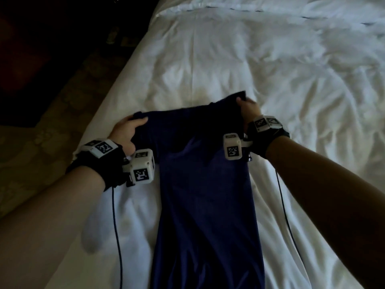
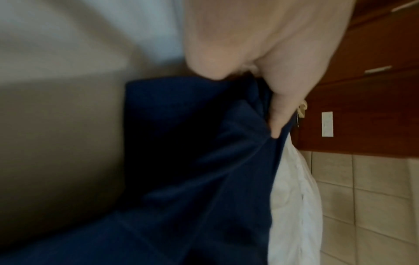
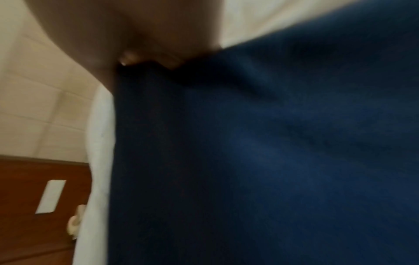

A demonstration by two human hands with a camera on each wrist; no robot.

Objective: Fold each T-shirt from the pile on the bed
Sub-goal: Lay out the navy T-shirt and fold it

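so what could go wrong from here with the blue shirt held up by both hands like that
The left hand and right hand each grip only a far corner of the navy T-shirt, so thin cloth could slip from either pinch. The right corner sits farther away than the left, so the fold may land skewed. The shirt's body trails over the rumpled white bedsheet, which could leave creases.

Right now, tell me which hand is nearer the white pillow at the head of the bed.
Right. The right hand grips the navy shirt's far corner, closer to the pillow; the left hand holds the nearer corner.
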